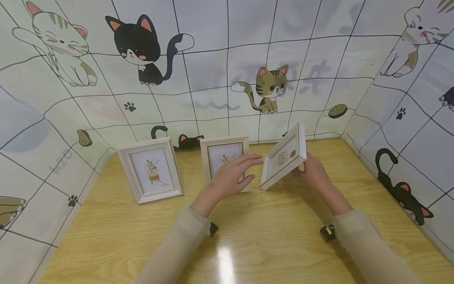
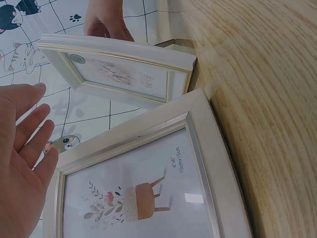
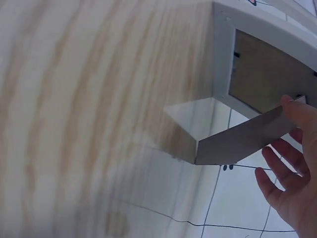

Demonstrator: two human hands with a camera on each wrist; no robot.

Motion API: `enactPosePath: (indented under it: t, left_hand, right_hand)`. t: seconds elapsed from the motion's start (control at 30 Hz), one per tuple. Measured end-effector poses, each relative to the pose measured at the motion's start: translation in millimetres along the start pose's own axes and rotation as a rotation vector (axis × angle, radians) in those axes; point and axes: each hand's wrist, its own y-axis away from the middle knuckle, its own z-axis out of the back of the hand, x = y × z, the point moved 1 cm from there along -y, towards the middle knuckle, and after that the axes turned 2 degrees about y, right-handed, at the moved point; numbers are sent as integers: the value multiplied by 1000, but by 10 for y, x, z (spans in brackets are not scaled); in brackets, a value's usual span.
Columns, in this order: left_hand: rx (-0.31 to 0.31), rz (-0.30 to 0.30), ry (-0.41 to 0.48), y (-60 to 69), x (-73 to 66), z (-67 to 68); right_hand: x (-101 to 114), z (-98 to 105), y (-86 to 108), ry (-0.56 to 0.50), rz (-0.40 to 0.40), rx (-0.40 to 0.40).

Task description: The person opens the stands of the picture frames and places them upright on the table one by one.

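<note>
A white picture frame (image 1: 283, 157) stands angled on the table at the right, facing left. My right hand (image 1: 315, 171) is behind it. In the right wrist view its thumb and fingers pinch the grey stand leg (image 3: 242, 136) folded out from the frame's brown back. My left hand (image 1: 230, 179), fingers extended and slightly spread, hovers before a cream picture frame (image 1: 204, 157) in the middle, hiding part of its plant print. Its fingertips come close to the right frame's left edge; the left wrist view shows the hand (image 2: 22, 148) holding nothing.
Another white frame (image 1: 125, 165) with a potted-plant print stands at the left. Behind and beside the wooden table (image 1: 266, 244) rise walls (image 1: 209, 63) covered in cat-patterned sheeting. Small black devices, one below each sleeve cuff, show near the wrists.
</note>
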Motion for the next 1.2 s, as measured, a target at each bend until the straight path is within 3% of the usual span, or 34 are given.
enactPosePath:
  t: [0.13,0.27,0.4,0.5,0.63,0.87,1.2]
  left_hand:
    - [5,3,-4,5,3,1]
    - [8,13,11,12,8,-7]
    - [3,22,29,25,15,-19]
    - [4,26,30,33,21,-27]
    - [9,31,28,38,27,-39]
    - [4,28,31,49,26,-40]
    - [18,39,24,73,32,-49]
  right_hand:
    - [40,68,42,-27,-51,-37]
    - [101,175,105,-93,-91,-155]
    - [188,301,156,-225,-119,-291]
    - [279,385,177,-336,-121,-345]
    - [416,462,196,-412,-150,-320]
    - [588,515,220,-291,-253,-185]
    - [628,497,234,-288,-234,-191]
